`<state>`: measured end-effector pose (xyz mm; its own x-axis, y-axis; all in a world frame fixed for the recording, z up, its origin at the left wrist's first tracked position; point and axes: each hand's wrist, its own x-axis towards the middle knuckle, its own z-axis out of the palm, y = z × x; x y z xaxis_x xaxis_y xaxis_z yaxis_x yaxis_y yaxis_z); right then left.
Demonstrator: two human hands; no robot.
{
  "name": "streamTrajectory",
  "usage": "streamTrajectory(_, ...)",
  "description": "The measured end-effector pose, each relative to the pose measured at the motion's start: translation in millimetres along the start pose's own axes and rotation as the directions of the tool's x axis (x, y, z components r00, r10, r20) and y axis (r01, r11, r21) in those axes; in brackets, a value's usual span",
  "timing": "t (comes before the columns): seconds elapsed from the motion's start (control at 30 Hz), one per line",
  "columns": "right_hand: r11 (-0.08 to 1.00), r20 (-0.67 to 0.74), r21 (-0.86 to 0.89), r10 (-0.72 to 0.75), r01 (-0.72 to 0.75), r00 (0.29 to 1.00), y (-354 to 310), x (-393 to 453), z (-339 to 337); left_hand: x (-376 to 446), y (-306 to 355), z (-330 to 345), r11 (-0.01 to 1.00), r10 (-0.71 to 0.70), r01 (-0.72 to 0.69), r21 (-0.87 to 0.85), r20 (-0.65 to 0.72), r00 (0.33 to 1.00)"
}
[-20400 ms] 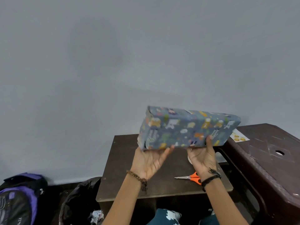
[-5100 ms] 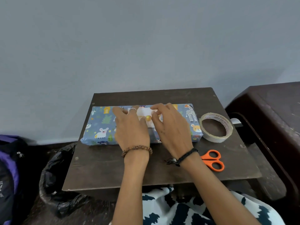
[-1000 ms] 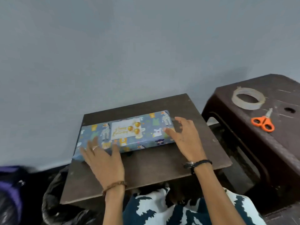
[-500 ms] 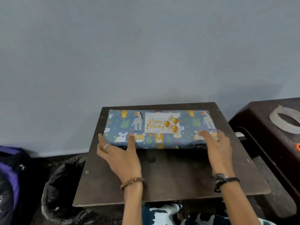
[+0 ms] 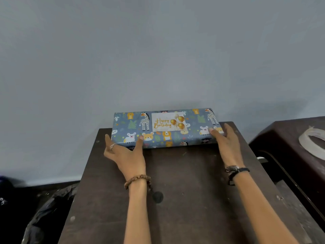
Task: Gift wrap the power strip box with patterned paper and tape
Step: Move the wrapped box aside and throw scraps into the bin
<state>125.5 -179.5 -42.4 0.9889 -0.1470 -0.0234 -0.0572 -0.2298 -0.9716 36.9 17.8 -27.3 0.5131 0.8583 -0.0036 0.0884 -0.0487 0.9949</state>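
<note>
The left hand [image 5: 126, 154] and right hand [image 5: 226, 144] are set apart, fingers straight, touching the near corners of the wrapped box [image 5: 163, 128], which lies at the far edge of the dark table [image 5: 184, 199] against the wall. A "Happy Birthday" card [image 5: 168, 121] sits on its top. A tape roll [image 5: 312, 142] rests on the brown stool [image 5: 288, 138] to the right.

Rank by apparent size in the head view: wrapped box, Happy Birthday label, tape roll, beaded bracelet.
1. wrapped box
2. Happy Birthday label and tape roll: unsure, since the frame edge cuts off the roll
3. beaded bracelet, smallest, though nearer the camera
</note>
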Motion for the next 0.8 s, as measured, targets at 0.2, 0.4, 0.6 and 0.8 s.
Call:
streamTrajectory(0.2,0.997,0.024,-0.049,-0.051,0.053,0.998,3,-4,0,11,-11,-1,0.998,0.021,-0.027,0.061,0.092,0.996)
streamTrajectory(0.4,1.000,0.019,-0.023,-0.019,0.019,1.000,-2,-6,-34,-34,3,13,0.958,0.246,-0.233,0.166,-0.066,0.967)
streamTrajectory(0.6,0.840,0.181,-0.511,-0.100,0.180,0.978,10,-16,-58,-93,2,56,0.862,0.155,-0.398,0.314,0.584,0.797)
streamTrajectory(0.8,0.746,0.325,-0.605,-0.088,0.278,0.942,11,-15,-53,-101,-11,83,0.680,0.083,-0.540,0.496,0.680,0.729)
